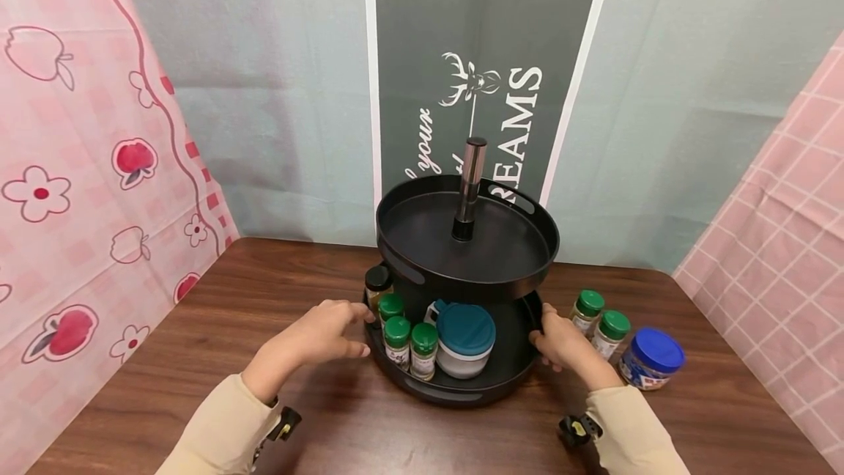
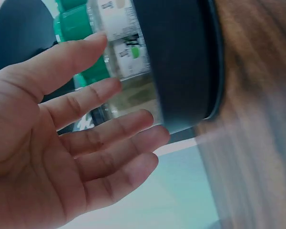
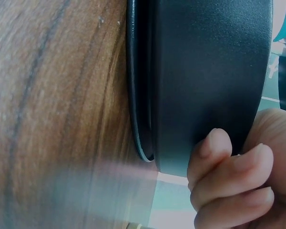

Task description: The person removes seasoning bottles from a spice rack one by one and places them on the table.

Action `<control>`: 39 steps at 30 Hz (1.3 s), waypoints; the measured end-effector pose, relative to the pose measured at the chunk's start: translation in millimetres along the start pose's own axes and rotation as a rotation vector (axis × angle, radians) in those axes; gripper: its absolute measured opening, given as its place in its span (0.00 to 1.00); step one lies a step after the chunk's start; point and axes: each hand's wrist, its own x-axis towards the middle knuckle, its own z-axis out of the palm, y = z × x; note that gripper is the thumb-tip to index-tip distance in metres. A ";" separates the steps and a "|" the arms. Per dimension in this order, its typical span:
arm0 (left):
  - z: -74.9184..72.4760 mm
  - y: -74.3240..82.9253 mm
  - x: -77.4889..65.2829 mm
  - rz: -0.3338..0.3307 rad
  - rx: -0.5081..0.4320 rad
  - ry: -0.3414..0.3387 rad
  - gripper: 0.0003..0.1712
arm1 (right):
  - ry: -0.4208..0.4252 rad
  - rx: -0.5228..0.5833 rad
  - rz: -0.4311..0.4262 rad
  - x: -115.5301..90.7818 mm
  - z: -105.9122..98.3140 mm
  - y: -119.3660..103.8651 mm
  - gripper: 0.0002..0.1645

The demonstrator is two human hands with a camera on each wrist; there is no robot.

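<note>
A black two-tier turntable (image 1: 461,394) stands on the wooden table. Its lower tray holds several spice jars (image 1: 423,350) with green caps, a black-capped jar (image 1: 379,283) and a white container with a teal lid (image 1: 465,339). At the tray's left side is my left hand (image 1: 324,334), fingers spread and nearly straight; in the left wrist view the hand (image 2: 81,133) has its palm showing and grips nothing. On the right, my right hand (image 1: 567,343) holds the lower tray's rim; the right wrist view shows curled fingers (image 3: 233,176) against the outer wall.
Right of the turntable stand two green-capped jars (image 1: 609,332) and a blue-lidded jar (image 1: 653,359). The upper tray (image 1: 461,240) carries a central metal post (image 1: 471,182) and overhangs the lower one. Fabric curtains (image 1: 277,108) hang behind the table and at both sides.
</note>
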 end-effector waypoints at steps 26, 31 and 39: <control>-9.6 34.2 8.6 0.166 0.037 0.102 0.23 | 0.010 0.031 0.016 -0.5 1.8 0.3 0.40; -7.8 38.7 11.9 0.226 0.044 0.078 0.21 | 0.015 0.048 0.016 -1.5 1.9 -0.4 0.40; -3.3 43.6 16.9 0.291 0.096 0.055 0.22 | 0.012 0.045 0.018 -2.2 1.3 -0.9 0.40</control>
